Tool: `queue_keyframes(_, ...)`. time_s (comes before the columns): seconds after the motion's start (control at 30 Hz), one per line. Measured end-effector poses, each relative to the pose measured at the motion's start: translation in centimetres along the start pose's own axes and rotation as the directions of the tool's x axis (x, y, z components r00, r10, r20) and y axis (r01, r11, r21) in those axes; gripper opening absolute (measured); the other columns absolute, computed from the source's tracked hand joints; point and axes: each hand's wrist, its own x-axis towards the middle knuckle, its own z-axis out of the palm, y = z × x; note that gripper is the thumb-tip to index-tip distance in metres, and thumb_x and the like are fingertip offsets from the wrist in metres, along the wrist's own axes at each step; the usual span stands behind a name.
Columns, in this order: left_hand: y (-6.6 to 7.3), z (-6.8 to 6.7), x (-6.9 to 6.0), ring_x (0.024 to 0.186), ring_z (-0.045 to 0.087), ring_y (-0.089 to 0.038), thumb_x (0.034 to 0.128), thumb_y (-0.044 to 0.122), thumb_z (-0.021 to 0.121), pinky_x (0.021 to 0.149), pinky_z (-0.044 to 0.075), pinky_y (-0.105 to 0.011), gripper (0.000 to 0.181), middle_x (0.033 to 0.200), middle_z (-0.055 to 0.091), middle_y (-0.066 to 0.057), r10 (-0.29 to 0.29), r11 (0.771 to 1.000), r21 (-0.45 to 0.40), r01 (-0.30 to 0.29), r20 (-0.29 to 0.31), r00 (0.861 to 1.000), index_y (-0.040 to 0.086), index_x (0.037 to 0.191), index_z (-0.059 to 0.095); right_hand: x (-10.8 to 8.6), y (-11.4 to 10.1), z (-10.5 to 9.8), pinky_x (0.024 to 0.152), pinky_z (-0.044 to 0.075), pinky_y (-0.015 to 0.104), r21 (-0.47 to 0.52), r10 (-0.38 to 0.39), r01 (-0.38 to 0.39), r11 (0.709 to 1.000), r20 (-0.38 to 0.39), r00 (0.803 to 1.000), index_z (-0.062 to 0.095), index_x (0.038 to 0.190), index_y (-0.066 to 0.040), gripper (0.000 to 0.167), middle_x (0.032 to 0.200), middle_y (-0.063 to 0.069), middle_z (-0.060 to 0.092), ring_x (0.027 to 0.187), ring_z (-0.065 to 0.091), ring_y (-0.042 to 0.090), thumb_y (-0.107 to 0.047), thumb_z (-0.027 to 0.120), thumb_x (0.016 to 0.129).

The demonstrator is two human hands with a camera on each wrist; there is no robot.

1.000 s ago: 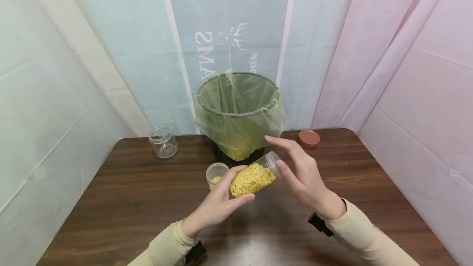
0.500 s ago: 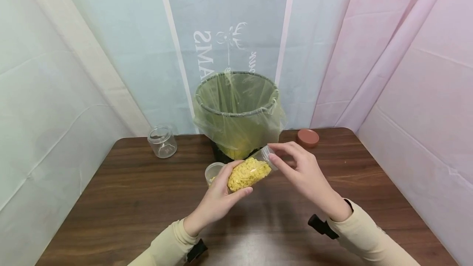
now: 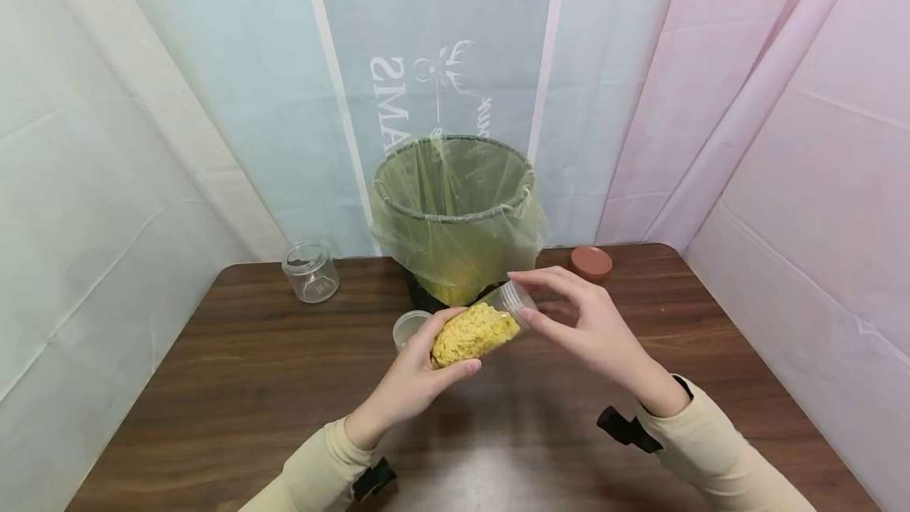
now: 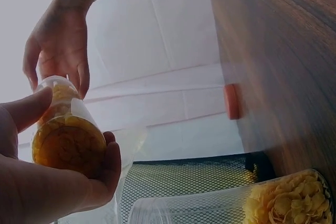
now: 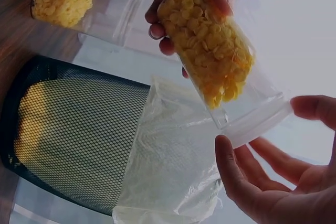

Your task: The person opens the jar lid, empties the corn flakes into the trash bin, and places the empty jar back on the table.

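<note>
1. Left hand (image 3: 415, 374): curled round tilted jar of yellow flakes (image 3: 472, 334), held in front of lined bin (image 3: 455, 247).
2. Right hand (image 3: 593, 322): thumb and fingers now pinch jar's ribbed end (image 3: 515, 300); a second ago, index finger stood clear.

"How many jars?"
"Three: a held jar (image 5: 207, 51), a flake-filled jar (image 5: 79, 3) on the table (image 3: 235, 385), a far-left jar (image 3: 310, 275)."
"Lids?"
"One red-brown lid (image 3: 591, 263); perhaps two, though the pale end (image 5: 257, 121) could be just a rim."
"Others?"
"One mesh bin (image 5: 84, 135); one bag (image 3: 458, 247); one left hand (image 3: 415, 374); one right hand (image 3: 593, 326)."
</note>
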Motion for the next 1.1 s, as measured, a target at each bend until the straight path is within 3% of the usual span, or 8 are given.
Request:
queue_keyframes(0.2,0.21,-0.04,-0.05,0.098,0.054,-0.018,0.0837,0.015,0.073,0.08,0.05,-0.027,0.056,0.116,0.056,-0.006,-0.006,0.998,-0.06,0.008,0.04,0.999,0.023,0.133,0.047,0.04,-0.43,-0.58,0.087,0.053,0.029,-0.012,-0.037,0.038,0.999,0.039,0.999,0.059,0.125,-0.016,0.041,0.126,-0.003,0.058,0.113,0.058,0.014,-0.009,0.069,0.086)
queue_keyframes(0.4,0.17,-0.1,-0.1,0.099,0.054,-0.018,0.0842,0.014,0.072,0.081,0.05,-0.027,0.055,0.116,0.056,-0.007,-0.022,0.994,-0.107,0.03,0.069,0.997,0.023,0.132,0.048,0.06,-0.54,-0.96,0.094,0.05,0.03,0.044,-0.065,0.061,0.997,0.084,0.994,0.058,0.127,-0.015,0.047,0.128,-0.003,0.056,0.116,0.056,0.016,-0.003,0.07,0.083)
queue_keyframes(0.67,0.14,0.05,-0.29,0.1,0.054,-0.019,0.0846,0.015,0.071,0.081,0.049,-0.026,0.055,0.116,0.054,-0.009,-0.055,0.989,-0.13,0.067,0.092,0.994,0.021,0.133,0.046,0.11,-0.2,-0.81,0.096,0.049,0.03,0.113,-0.179,0.168,0.979,0.097,0.979,0.056,0.126,-0.007,0.051,0.128,0.008,0.056,0.118,0.054,0.018,0.009,0.067,0.079)
queue_keyframes(0.77,0.17,0.08,-0.23,0.1,0.054,-0.019,0.0846,0.015,0.071,0.081,0.049,-0.026,0.055,0.116,0.054,-0.008,-0.056,0.99,-0.125,0.067,0.089,0.994,0.021,0.133,0.046,0.15,-0.26,-0.78,0.098,0.047,0.031,0.154,-0.189,0.173,0.973,0.098,0.977,0.054,0.128,-0.004,0.051,0.131,0.013,0.054,0.122,0.052,0.019,0.012,0.065,0.08)
queue_keyframes(0.87,0.22,0.11,-0.21,0.1,0.054,-0.019,0.0844,0.015,0.072,0.081,0.049,-0.026,0.055,0.116,0.055,-0.008,-0.058,0.99,-0.121,0.068,0.088,0.994,0.022,0.133,0.046,0.11,-0.33,-0.67,0.101,0.045,0.031,0.187,-0.145,0.125,0.974,0.095,0.985,0.052,0.131,-0.004,0.051,0.136,0.014,0.049,0.127,0.047,0.02,0.01,0.063,0.083)
queue_keyframes(1.0,0.22,0.26,-0.11,0.101,0.054,-0.019,0.0844,0.016,0.072,0.082,0.049,-0.026,0.055,0.116,0.054,-0.008,-0.055,0.991,-0.12,0.066,0.086,0.995,0.022,0.133,0.046,0.15,-0.28,-0.39,0.099,0.046,0.026,0.147,0.01,-0.013,0.989,0.026,1.0,0.053,0.131,-0.011,0.041,0.135,0.008,0.052,0.126,0.049,0.019,-0.004,0.061,0.091)
queue_keyframes(1.1,0.21,0.41,0.03,0.101,0.054,-0.019,0.0844,0.017,0.072,0.083,0.049,-0.027,0.055,0.117,0.054,-0.007,-0.04,0.993,-0.111,0.048,0.073,0.997,0.024,0.133,0.046,0.32,-0.07,-0.19,0.093,0.047,0.021,0.088,0.122,-0.119,0.989,-0.032,0.992,0.055,0.129,-0.015,0.035,0.13,0.002,0.057,0.121,0.053,0.017,-0.017,0.059,0.094)
